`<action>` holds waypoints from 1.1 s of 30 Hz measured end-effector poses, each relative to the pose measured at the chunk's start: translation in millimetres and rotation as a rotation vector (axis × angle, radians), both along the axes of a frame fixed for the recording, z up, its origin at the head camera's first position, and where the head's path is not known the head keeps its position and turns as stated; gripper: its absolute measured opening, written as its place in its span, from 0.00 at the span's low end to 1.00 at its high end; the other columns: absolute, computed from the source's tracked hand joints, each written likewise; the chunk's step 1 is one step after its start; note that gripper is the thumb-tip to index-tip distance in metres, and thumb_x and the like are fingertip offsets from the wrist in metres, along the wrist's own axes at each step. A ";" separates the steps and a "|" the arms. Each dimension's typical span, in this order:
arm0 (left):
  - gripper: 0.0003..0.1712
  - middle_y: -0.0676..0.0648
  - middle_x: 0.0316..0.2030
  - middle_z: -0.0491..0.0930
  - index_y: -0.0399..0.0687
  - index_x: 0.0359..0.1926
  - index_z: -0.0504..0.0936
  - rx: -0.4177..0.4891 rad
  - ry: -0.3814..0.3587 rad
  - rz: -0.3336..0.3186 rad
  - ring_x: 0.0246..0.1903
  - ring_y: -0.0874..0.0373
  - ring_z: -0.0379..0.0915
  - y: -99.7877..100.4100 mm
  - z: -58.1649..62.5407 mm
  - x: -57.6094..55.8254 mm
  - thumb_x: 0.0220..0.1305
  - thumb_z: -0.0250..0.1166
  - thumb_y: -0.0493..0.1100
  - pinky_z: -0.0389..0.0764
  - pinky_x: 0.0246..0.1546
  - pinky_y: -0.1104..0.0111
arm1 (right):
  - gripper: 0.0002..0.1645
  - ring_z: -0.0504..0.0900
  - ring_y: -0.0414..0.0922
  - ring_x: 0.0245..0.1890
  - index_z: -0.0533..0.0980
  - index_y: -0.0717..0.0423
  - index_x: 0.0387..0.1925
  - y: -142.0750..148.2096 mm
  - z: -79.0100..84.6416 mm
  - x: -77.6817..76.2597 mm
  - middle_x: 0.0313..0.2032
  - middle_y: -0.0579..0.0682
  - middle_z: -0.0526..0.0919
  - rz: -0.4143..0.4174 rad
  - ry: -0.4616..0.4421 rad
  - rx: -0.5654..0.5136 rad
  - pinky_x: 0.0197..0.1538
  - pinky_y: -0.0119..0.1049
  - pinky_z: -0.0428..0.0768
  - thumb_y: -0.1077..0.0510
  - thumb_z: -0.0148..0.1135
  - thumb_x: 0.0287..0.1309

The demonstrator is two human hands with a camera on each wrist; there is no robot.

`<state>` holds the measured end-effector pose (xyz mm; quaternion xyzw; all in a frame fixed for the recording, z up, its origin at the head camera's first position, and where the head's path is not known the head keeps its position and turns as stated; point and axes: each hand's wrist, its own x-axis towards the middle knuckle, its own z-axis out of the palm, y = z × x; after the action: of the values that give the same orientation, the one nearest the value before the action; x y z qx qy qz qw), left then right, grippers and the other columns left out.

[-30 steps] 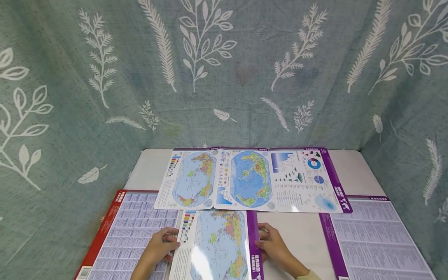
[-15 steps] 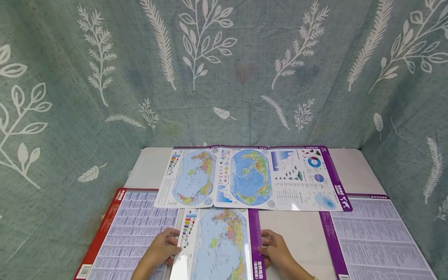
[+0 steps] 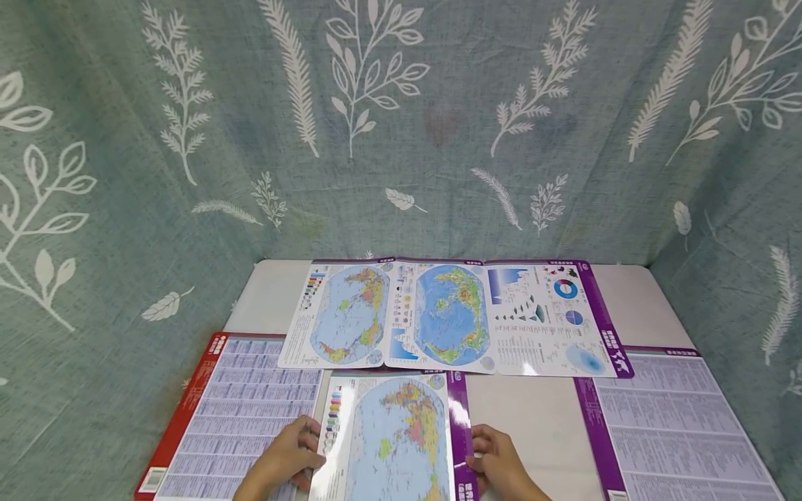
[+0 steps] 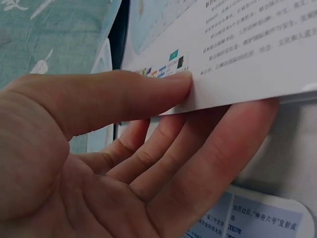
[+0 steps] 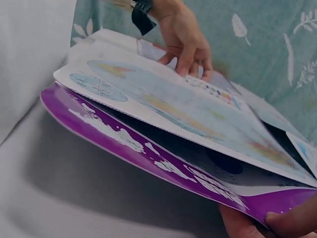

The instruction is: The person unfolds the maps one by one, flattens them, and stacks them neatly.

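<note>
A folded world map (image 3: 401, 431) with a purple strip along its right side is held between both hands at the front middle. My left hand (image 3: 285, 456) pinches its left edge, the thumb on top and the fingers underneath, as the left wrist view shows. The right hand (image 3: 501, 463) pinches the purple edge. In the right wrist view, the map's upper panel (image 5: 163, 109) gapes apart from the purple-edged panel (image 5: 119, 136) below, and the sheet is raised over the white table with a shadow beneath. The near end of the map is cut off in the head view.
An unfolded three-panel world map (image 3: 438, 320) lies across the back of the white table (image 3: 532, 417). A red-edged text sheet (image 3: 232, 410) lies at left, partly under the left hand. A purple-edged text sheet (image 3: 677, 424) lies at right. A leaf-patterned curtain (image 3: 401, 125) hangs behind.
Both hands have drawn the folded map slightly toward the body and a little right, so its purple top edge now shows below the unfolded map. The head view has shifted slightly.
</note>
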<state>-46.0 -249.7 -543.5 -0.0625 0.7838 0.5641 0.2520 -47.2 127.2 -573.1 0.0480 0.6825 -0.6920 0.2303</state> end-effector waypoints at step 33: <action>0.24 0.44 0.31 0.70 0.34 0.48 0.62 0.093 -0.001 -0.084 0.25 0.50 0.76 -6.1 11.5 1.5 0.54 0.65 0.33 0.82 0.22 0.56 | 0.25 0.84 0.53 0.29 0.69 0.73 0.49 6.1 7.1 11.6 0.35 0.61 0.84 0.002 -0.039 -0.126 0.26 0.40 0.82 0.76 0.53 0.43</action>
<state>-44.5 -255.9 -532.0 -0.0180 0.7584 0.5890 0.2787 -35.6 133.3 -566.0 0.0461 0.6332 -0.7322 0.2468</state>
